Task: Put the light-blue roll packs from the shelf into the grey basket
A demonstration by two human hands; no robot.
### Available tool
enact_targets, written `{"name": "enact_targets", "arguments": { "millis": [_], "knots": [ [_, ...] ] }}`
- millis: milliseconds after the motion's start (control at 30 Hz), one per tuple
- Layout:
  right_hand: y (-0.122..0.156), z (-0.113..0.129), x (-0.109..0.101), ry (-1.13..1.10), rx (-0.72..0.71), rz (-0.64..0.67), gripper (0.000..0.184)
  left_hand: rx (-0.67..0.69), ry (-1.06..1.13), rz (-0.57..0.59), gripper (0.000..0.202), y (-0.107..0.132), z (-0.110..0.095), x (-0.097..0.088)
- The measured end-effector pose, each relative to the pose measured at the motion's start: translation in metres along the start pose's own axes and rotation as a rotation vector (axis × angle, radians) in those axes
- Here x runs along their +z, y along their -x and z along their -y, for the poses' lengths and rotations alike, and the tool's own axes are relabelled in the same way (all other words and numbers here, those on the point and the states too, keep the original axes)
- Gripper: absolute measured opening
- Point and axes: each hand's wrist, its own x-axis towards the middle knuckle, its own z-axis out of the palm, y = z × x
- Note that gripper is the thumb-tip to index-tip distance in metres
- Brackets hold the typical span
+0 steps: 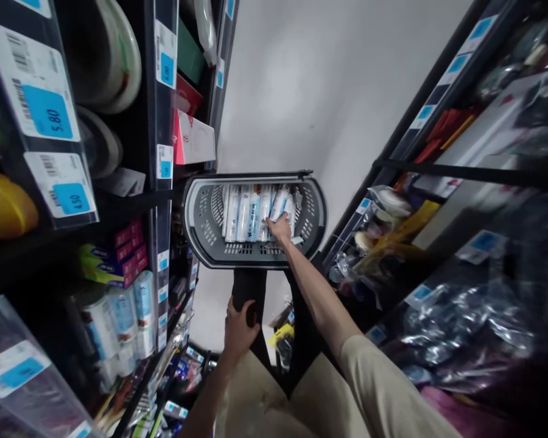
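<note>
My right hand (281, 229) reaches into a grey plastic shopping basket (194, 243) in front of my legs. Its fingers are closed on a white and blue cylindrical pack (279, 202) at the right end of a row. Several similar plastic-wrapped packs (245, 214) lie side by side in the basket; what is inside them I cannot make out. Below the basket, near my dark trouser leg, my left hand (241, 326) holds nothing, its fingers curved and apart.
A shelf on the left carries plates (121, 55), a pink and white box (195, 139) and more white and blue packs (128, 313), with price labels (50, 115) along its edges. Plastic-bagged goods (466, 328) fill the right shelf. Pale floor (301, 91) runs between them.
</note>
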Motion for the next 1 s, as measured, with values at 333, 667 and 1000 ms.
{"name": "enact_targets", "arguments": {
  "millis": [333,667,1000],
  "knots": [
    [0.024,-0.025,-0.029,-0.345,0.031,0.420,0.041,0.027,0.056,0.044,0.071,-0.001,0.001,-0.003],
    [0.215,-0.052,-0.111,-0.114,-0.297,0.752,0.062,-0.059,0.791,0.096,0.058,0.018,-0.040,-0.059],
    [0.374,-0.033,-0.143,0.639,-1.156,0.191,0.050,0.353,2.371,-0.564,0.035,0.150,-0.026,-0.158]
  ]
}}
